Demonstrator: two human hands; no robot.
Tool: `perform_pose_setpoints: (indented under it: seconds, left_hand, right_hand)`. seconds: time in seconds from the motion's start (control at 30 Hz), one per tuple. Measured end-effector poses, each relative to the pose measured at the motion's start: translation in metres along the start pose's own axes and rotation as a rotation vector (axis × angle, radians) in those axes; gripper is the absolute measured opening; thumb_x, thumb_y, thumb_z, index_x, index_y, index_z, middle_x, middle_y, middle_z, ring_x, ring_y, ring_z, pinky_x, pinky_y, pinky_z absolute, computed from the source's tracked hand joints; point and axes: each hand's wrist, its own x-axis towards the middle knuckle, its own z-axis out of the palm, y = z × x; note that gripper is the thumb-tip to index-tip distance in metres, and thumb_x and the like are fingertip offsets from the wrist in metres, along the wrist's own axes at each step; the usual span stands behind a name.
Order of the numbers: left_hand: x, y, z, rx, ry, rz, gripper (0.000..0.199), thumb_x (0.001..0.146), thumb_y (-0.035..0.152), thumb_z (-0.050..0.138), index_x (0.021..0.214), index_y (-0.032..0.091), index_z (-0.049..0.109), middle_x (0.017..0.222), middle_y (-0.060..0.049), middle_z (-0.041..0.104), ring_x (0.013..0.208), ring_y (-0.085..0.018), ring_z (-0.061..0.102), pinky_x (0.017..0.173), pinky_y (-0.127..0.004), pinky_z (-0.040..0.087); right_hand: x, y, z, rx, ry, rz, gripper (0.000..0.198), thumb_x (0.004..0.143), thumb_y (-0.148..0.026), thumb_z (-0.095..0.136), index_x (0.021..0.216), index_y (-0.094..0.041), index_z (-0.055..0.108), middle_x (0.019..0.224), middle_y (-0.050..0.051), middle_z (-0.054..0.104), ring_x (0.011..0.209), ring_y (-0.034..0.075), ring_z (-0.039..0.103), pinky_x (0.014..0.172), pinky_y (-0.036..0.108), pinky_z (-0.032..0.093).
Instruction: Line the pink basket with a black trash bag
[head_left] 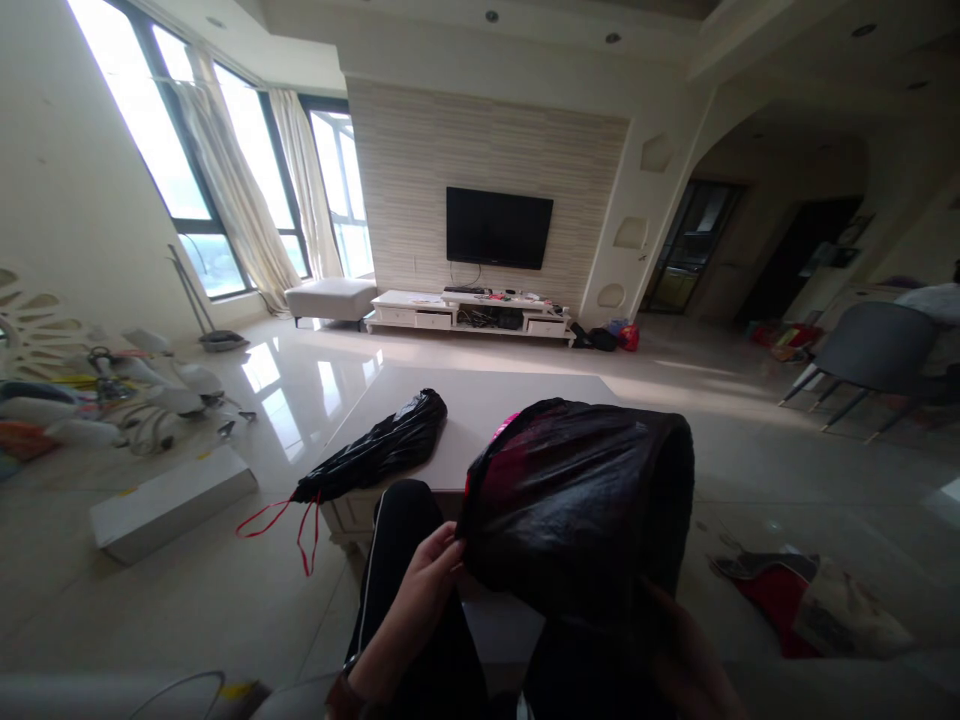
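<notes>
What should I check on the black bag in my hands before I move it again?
1. Left hand grips the edge of the held black bag: ok.
2. Right hand grips the bag: cannot tell, it sits dark under the bag.
3. Bag mouth closed: not ok, pink shows through the gap at its top.
4. What the pink thing is: cannot tell.
5. Second black bag rests on the white table, its red drawstring hanging over the edge: ok.
6. Floor to the right: not ok, a red and grey item lies there.
</notes>
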Motion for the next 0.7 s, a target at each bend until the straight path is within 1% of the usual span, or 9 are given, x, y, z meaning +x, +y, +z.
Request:
perform_pose_setpoints:
  seconds: [0.07,0.17,0.27,0.3,0.37,0.47,0.53,0.6,0.7]
  left_hand:
    - [0.004,0.004,0.001,0.071,0.036,0.085,0.047,0.080,0.051,0.086,0.112,0.018,0.074,0.105,-0.007,0.075,0.095,-0.022,0.067,0.083,-0.032,0.053]
    - [0.004,0.010,-0.004,0.209,0.140,0.205,0.047,0.083,0.043,0.078,0.121,0.017,0.069,0.111,-0.010,0.075,0.105,-0.027,0.067,0.094,-0.038,0.053]
    - [-0.003,0.014,-0.012,0.294,0.293,0.277,0.043,0.081,0.035,0.075,0.120,0.019,0.066,0.121,-0.011,0.072,0.116,-0.030,0.065,0.105,-0.042,0.051]
    - [-0.006,0.015,-0.013,0.293,0.295,0.284,0.044,0.081,0.036,0.076,0.121,0.020,0.066,0.125,-0.012,0.070,0.121,-0.031,0.064,0.107,-0.043,0.050]
    - [-0.013,0.017,-0.012,0.218,0.176,0.244,0.053,0.083,0.044,0.077,0.128,0.022,0.063,0.137,-0.014,0.067,0.131,-0.034,0.060,0.108,-0.045,0.051]
    - [-0.022,0.019,0.000,0.093,-0.087,0.110,0.084,0.078,0.055,0.083,0.151,0.028,0.051,0.155,-0.015,0.056,0.136,-0.038,0.058,0.105,-0.048,0.054]
    - [-0.028,0.020,0.011,0.134,-0.105,0.045,0.096,0.072,0.050,0.090,0.156,0.031,0.047,0.158,-0.013,0.055,0.137,-0.037,0.058,0.109,-0.046,0.051]
    - [-0.031,0.018,0.019,0.212,-0.023,0.005,0.084,0.071,0.040,0.091,0.148,0.027,0.057,0.149,-0.012,0.062,0.136,-0.035,0.058,0.111,-0.043,0.049]
    - [-0.031,0.006,0.021,0.265,0.135,-0.052,0.042,0.071,0.030,0.079,0.111,0.018,0.073,0.116,-0.010,0.075,0.113,-0.034,0.065,0.099,-0.042,0.052]
  right_hand:
    - [-0.003,0.001,0.002,-0.044,0.029,-0.063,0.034,0.078,-0.052,0.082,0.095,-0.023,0.086,0.110,0.010,0.081,0.106,0.037,0.078,0.105,0.051,0.061]
    - [-0.007,0.001,0.009,-0.128,0.105,-0.150,0.041,0.075,-0.056,0.083,0.095,-0.021,0.084,0.110,0.011,0.081,0.106,0.039,0.077,0.105,0.057,0.060]
    - [-0.009,0.000,0.018,-0.146,0.226,-0.265,0.050,0.072,-0.058,0.085,0.104,-0.020,0.080,0.117,0.011,0.080,0.114,0.038,0.075,0.104,0.054,0.061]
    - [-0.010,-0.001,0.021,-0.135,0.267,-0.303,0.054,0.069,-0.056,0.087,0.110,-0.020,0.078,0.120,0.010,0.080,0.117,0.037,0.074,0.104,0.052,0.062]
    - [-0.012,-0.003,0.031,-0.116,0.349,-0.370,0.068,0.062,-0.051,0.093,0.119,-0.020,0.074,0.123,0.008,0.079,0.121,0.035,0.073,0.101,0.046,0.064]
    - [-0.016,-0.003,0.044,-0.111,0.427,-0.424,0.080,0.054,-0.050,0.096,0.123,-0.017,0.071,0.120,0.010,0.080,0.119,0.035,0.074,0.092,0.040,0.066]
    - [-0.017,0.000,0.050,-0.153,0.439,-0.422,0.081,0.054,-0.054,0.096,0.120,-0.014,0.072,0.115,0.012,0.081,0.115,0.036,0.075,0.088,0.041,0.067]
    - [-0.018,0.004,0.053,-0.230,0.426,-0.415,0.082,0.057,-0.061,0.093,0.119,-0.013,0.072,0.112,0.014,0.081,0.112,0.039,0.075,0.088,0.044,0.066]
    - [-0.017,0.010,0.051,-0.350,0.393,-0.411,0.086,0.061,-0.069,0.090,0.124,-0.013,0.071,0.118,0.015,0.079,0.116,0.040,0.074,0.095,0.048,0.064]
